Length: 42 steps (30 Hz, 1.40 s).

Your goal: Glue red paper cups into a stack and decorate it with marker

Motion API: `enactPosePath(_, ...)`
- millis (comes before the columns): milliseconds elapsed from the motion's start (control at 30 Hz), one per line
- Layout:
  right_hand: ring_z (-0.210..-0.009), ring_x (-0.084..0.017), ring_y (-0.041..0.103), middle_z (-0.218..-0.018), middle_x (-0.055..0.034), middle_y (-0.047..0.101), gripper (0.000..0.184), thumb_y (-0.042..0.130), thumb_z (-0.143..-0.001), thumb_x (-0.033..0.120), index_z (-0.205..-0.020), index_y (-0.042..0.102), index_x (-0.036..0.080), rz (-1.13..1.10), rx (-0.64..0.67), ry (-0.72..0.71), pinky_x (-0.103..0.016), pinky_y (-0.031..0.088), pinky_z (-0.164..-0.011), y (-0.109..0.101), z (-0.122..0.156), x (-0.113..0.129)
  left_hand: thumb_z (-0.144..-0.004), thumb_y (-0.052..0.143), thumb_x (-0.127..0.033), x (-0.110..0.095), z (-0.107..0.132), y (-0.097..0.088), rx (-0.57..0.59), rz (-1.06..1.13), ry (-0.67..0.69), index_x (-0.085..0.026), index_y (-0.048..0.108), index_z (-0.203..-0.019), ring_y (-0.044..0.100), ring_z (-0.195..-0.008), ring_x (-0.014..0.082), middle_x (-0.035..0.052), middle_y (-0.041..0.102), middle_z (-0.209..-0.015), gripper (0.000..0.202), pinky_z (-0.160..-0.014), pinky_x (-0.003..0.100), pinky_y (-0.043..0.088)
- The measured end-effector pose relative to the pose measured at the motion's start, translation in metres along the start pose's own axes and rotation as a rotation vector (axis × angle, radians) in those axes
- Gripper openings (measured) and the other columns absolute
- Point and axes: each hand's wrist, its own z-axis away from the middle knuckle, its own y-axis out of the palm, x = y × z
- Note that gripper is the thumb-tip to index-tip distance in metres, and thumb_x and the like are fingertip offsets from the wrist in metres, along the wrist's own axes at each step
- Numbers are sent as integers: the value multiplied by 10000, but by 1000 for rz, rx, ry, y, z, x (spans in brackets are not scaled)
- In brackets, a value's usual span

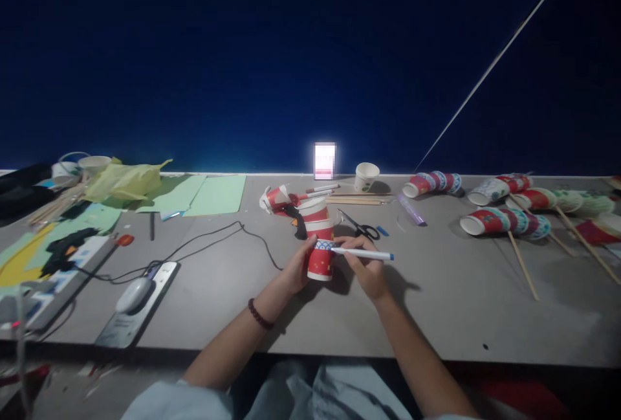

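Observation:
My left hand [297, 269] is wrapped around the side of a red and white paper cup [320, 266], one of a joined row of cups that leads away from me. A band of blue scale pattern runs around this cup. In my right hand [367, 271] is a white marker [363, 254] with a blue end, held between thumb and fingers. Its tip meets the patterned band, or lies very close to it. Black scissors [361, 229] lie just beyond my right hand, beside a small blue cap [382, 231].
Decorated cup rows on sticks [504, 221] lie at the right. A white cup [366, 177] stands at the back near a lit screen [325, 161]. Green paper sheets [213, 195], a power strip [72, 281], cables and a mouse [134, 295] on a phone-like slab occupy the left.

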Motion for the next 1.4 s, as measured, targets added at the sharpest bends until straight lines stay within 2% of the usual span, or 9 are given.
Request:
enactPosePath(233,-971,-224,720,-949,-35,765,79,693,-846,295,-820,640,243,-97,-43,39,-405,558,-898,3,-2,7,-932,589,-369,-2,4,5,21,-3,16,-86,702,-1062,703,-708,194,125,760,-894,332,-653,276,556)
enactPosePath(400,-941,-239,725,-939,-43,773,137,712,-825,347,-798,630,241,-102,-96,49,-412,574,-838,4,-2,6,-960,532,-359,-3,6,8,5,-28,-1,-68,687,-1116,710,-766,207,146,756,-974,365,-723,308,566)
enactPosePath(567,-924,-228,724,-913,-37,770,130,718,-830,336,-800,639,238,-109,-95,37,-398,568,-838,4,-2,5,-940,574,-345,-1,3,5,-16,19,5,-87,693,-1076,706,-735,200,128,759,-914,315,-720,301,560)
enactPosePath(867,-899,-225,724,-919,-35,774,163,726,-821,375,-809,628,244,-103,-111,50,-378,577,-785,5,-2,4,-939,579,-348,-4,8,10,-6,5,-12,-65,688,-1107,716,-763,211,145,760,-965,347,-701,301,564)
enactPosePath(1200,-893,-229,724,-914,-45,772,179,721,-816,386,-798,616,242,-85,-110,63,-385,585,-771,4,-1,4,-935,583,-356,-2,4,4,7,1,-12,-80,689,-1114,723,-790,222,149,763,-978,346,-728,306,563)
enactPosePath(1400,-914,-226,728,-946,-32,781,128,689,-841,355,-836,615,251,-149,-111,97,-402,570,-845,2,-1,0,-943,570,-430,0,2,5,-12,24,-15,-90,686,-1082,715,-700,199,129,761,-875,386,-674,288,563)
